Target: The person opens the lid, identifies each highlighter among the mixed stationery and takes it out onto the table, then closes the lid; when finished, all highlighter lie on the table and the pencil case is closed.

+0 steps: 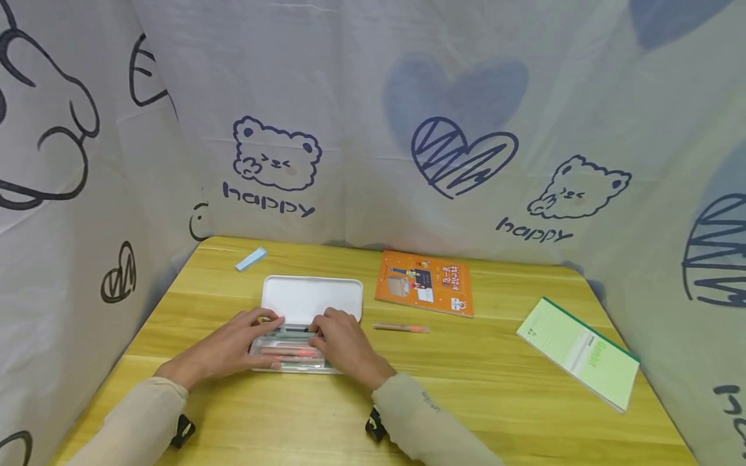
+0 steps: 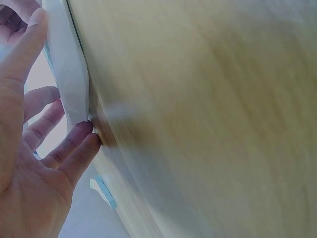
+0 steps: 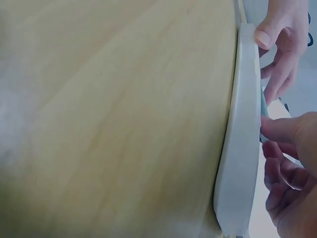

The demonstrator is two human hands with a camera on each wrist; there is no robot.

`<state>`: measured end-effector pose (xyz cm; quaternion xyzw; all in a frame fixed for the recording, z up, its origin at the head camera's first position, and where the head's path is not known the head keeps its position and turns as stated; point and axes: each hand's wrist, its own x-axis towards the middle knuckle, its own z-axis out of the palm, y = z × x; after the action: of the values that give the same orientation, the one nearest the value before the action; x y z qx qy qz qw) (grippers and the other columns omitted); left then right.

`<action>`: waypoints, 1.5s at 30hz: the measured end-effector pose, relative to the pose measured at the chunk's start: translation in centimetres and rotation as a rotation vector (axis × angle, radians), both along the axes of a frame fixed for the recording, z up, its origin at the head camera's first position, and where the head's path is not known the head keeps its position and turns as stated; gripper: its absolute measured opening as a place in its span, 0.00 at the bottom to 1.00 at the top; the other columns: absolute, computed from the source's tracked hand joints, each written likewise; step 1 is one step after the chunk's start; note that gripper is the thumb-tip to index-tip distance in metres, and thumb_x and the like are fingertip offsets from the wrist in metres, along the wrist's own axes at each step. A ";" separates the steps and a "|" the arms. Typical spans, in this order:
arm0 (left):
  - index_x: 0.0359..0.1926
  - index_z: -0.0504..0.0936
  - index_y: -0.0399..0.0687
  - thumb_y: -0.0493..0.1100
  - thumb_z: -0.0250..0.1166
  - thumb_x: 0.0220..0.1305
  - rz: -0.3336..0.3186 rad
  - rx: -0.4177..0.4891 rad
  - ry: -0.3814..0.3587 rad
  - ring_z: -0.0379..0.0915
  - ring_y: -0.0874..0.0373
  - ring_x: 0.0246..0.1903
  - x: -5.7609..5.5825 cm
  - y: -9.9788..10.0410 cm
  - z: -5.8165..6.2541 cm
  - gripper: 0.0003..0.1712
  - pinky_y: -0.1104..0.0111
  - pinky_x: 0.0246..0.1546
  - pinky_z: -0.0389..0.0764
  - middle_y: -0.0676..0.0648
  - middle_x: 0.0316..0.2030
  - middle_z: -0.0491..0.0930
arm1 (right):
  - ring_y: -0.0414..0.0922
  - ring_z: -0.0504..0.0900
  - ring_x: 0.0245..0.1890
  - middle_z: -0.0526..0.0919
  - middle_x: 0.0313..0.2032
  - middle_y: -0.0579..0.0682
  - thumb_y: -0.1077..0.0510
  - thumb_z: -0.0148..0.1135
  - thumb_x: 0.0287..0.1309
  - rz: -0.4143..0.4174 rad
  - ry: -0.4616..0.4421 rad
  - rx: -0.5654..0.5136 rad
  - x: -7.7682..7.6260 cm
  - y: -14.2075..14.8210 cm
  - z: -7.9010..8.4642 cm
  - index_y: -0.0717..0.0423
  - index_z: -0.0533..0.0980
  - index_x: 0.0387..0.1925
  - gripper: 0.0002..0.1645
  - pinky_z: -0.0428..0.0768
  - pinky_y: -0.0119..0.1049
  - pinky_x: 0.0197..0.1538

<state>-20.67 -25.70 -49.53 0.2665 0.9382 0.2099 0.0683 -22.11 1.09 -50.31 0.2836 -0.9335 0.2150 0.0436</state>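
A white pencil case (image 1: 311, 299) lies on the table with its lid folded back, its long side wall facing the right wrist camera (image 3: 238, 134). In its bottom half, several pens (image 1: 291, 352) lie in a clear tray. My left hand (image 1: 233, 343) holds the case's left end, thumb at the front wall and fingers bent round the end and the inside. Over the right part, my right hand (image 1: 346, 343) reaches in with curled fingers. Its thumb and fingertips pinch a slim pale green item (image 3: 264, 106), mostly hidden by the case wall.
Right of the case lies a single pen (image 1: 401, 328). Behind it is an orange booklet (image 1: 425, 285), and a green notepad (image 1: 579, 353) sits at the right edge. A light blue strip (image 1: 251, 259) lies at the back left. Printed cloth (image 1: 361, 162) hangs around the table.
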 end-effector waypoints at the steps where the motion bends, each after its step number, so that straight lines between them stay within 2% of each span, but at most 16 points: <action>1: 0.80 0.72 0.44 0.69 0.73 0.67 0.000 0.002 0.000 0.68 0.40 0.71 0.0 0.0 0.0 0.52 0.39 0.69 0.76 0.42 0.75 0.71 | 0.37 0.78 0.36 0.84 0.36 0.43 0.52 0.73 0.72 -0.007 0.011 0.002 0.0 0.1 0.0 0.50 0.90 0.45 0.07 0.77 0.31 0.44; 6: 0.81 0.71 0.45 0.69 0.73 0.67 0.003 0.001 -0.013 0.68 0.41 0.71 0.0 0.1 0.0 0.52 0.39 0.70 0.76 0.43 0.75 0.70 | 0.39 0.76 0.37 0.83 0.36 0.42 0.52 0.71 0.75 -0.038 0.019 0.005 0.0 1.6 0.3 0.49 0.89 0.46 0.07 0.78 0.36 0.49; 12: 0.81 0.71 0.44 0.68 0.73 0.67 0.003 -0.005 -0.005 0.68 0.41 0.71 0.1 0.1 0.1 0.52 0.40 0.69 0.76 0.42 0.75 0.70 | 0.42 0.77 0.41 0.83 0.40 0.44 0.52 0.70 0.75 -0.067 -0.012 -0.020 -0.5 6.2 1.4 0.50 0.88 0.49 0.08 0.79 0.44 0.56; 16: 0.81 0.71 0.45 0.68 0.73 0.68 0.008 -0.008 -0.007 0.68 0.41 0.72 0.2 0.1 0.0 0.52 0.40 0.69 0.76 0.42 0.75 0.70 | 0.44 0.79 0.42 0.84 0.41 0.45 0.53 0.72 0.72 -0.108 0.021 -0.059 -0.8 10.7 1.9 0.51 0.88 0.47 0.08 0.79 0.46 0.54; 23: 0.81 0.71 0.44 0.68 0.73 0.68 0.016 -0.013 -0.006 0.68 0.40 0.72 0.2 0.1 0.1 0.52 0.39 0.70 0.76 0.43 0.75 0.70 | 0.43 0.81 0.40 0.85 0.40 0.46 0.59 0.74 0.70 -0.184 0.042 -0.113 -1.1 20.2 1.9 0.55 0.87 0.47 0.08 0.82 0.40 0.45; 28: 0.81 0.71 0.45 0.68 0.73 0.68 0.017 -0.010 -0.007 0.68 0.40 0.71 0.3 0.1 0.2 0.51 0.39 0.70 0.76 0.42 0.75 0.70 | 0.41 0.79 0.38 0.84 0.38 0.45 0.60 0.74 0.70 -0.246 0.050 -0.080 -0.7 26.5 1.2 0.55 0.87 0.47 0.07 0.80 0.37 0.42; 32: 0.81 0.71 0.45 0.69 0.73 0.67 0.018 -0.008 -0.015 0.68 0.41 0.72 0.2 0.1 0.2 0.52 0.39 0.70 0.76 0.43 0.75 0.70 | 0.40 0.77 0.36 0.83 0.36 0.44 0.62 0.75 0.68 -0.266 0.074 -0.059 -0.1 30.3 0.6 0.55 0.87 0.45 0.06 0.78 0.36 0.40; 37: 0.81 0.71 0.46 0.71 0.72 0.67 0.019 -0.016 -0.016 0.67 0.40 0.72 0.1 0.0 0.1 0.53 0.39 0.70 0.75 0.43 0.76 0.69 | 0.40 0.74 0.35 0.81 0.35 0.44 0.62 0.75 0.68 -0.295 0.034 -0.027 0.5 32.5 0.0 0.55 0.86 0.45 0.06 0.76 0.36 0.39; 45: 0.81 0.71 0.45 0.69 0.73 0.67 0.018 -0.018 -0.013 0.67 0.40 0.72 0.1 0.2 0.1 0.52 0.39 0.70 0.76 0.42 0.75 0.70 | 0.40 0.73 0.34 0.81 0.35 0.44 0.60 0.73 0.70 -0.302 -0.033 0.031 0.8 33.0 -0.4 0.53 0.86 0.45 0.05 0.75 0.39 0.39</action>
<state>-20.54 -25.54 -49.41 0.2560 0.9420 0.2036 0.0751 -21.31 34.13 -50.67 0.1369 -0.9693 0.1963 0.0558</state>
